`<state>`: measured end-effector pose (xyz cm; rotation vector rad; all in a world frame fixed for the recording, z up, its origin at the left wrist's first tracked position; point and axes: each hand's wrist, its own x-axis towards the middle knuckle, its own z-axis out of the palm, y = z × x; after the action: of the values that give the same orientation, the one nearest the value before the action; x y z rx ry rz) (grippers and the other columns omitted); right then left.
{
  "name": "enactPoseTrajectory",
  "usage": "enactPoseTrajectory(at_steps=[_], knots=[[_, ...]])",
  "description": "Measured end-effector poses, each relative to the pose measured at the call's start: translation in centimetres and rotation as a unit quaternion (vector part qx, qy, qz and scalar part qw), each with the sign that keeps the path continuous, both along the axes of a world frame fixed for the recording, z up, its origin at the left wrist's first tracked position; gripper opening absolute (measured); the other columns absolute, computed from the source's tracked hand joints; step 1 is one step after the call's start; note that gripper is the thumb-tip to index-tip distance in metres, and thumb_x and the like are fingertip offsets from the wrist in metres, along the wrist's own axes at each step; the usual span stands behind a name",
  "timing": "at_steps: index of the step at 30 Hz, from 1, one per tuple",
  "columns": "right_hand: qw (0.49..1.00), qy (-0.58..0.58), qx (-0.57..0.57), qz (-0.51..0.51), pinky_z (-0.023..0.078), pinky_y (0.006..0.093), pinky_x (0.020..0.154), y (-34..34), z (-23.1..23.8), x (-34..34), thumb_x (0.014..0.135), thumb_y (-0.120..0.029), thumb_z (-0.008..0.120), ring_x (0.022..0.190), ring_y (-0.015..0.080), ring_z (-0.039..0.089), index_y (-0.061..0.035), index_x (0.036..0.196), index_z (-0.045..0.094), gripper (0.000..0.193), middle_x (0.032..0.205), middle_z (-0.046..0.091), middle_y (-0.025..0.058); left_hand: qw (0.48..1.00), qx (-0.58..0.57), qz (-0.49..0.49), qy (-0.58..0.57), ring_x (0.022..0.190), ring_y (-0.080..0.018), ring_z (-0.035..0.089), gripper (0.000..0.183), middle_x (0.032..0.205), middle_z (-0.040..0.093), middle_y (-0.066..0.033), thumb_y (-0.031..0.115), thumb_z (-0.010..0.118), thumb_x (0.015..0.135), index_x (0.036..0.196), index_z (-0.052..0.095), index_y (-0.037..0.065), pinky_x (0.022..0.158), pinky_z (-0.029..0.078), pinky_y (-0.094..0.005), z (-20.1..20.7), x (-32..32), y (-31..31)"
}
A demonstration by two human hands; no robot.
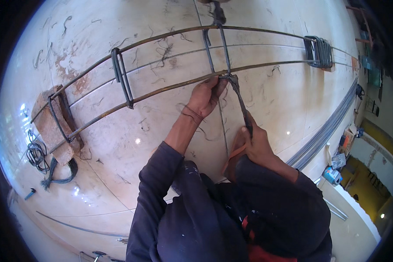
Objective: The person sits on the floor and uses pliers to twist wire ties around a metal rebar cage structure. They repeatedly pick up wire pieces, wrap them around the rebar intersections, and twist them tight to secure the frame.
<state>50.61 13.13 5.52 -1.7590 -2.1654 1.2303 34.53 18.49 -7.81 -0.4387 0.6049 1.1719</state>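
A long frame of two steel rebars (157, 91) with rectangular stirrups runs across the floor. My right hand (260, 146) is wrapped round the handles of dark pincers (241, 100). Their jaws meet the near rebar at a stirrup (225, 48). Beside the jaws, my left hand (204, 97) is closed at the near rebar, its fingertips partly hidden beneath it. Thin tie wires hang round my left wrist. Another stirrup (122, 78) stands on the frame to the left, and bunched stirrups (321, 52) sit at its right end.
A rough brick-like block (56, 126) props the frame's left end. Near it lie a coil of wire (36, 150) and a bundle of tie wire (63, 177). Long rods (325, 124) lie on the right. Wire scraps litter the tiles. A dark tool (218, 15) touches the far rebar.
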Motion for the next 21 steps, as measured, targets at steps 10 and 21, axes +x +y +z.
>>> enactPoseTrajectory(at_steps=[10, 21], knots=[[0.909, 0.139, -0.356, -0.164, 0.041, 0.0348, 0.055, 2.3, 3.7, 0.9, 0.096, -0.016, 0.050, 0.060, 0.0179, 0.047, -0.0059, 0.139, 0.039, 0.045, 0.075, 0.050, 0.0097, 1.000, 0.006, 0.012, 0.013, 0.099, -0.0160, 0.060, 0.018, 0.107, 0.059, -0.0130, 0.006, 0.048, 0.098, 0.106, 0.055, -0.009, 0.087, 0.054, -0.0203, -0.8, 0.0, 0.1], [0.749, 0.368, -0.470, -0.287, 0.026, 0.0209, 0.044, -0.1, -0.6, 0.2, 0.099, -0.021, 0.048, 0.054, 0.0060, 0.034, -0.0125, 0.114, 0.045, 0.017, 0.076, 0.039, -0.0018, 0.988, 0.117, -0.050, -0.089, 0.123, -0.0264, 0.047, 0.066, 0.131, 0.052, -0.0175, 0.054, 0.035, 0.096, 0.132, 0.045, -0.001, 0.106, 0.035, -0.0418, 4.9, 1.4, -1.2]])
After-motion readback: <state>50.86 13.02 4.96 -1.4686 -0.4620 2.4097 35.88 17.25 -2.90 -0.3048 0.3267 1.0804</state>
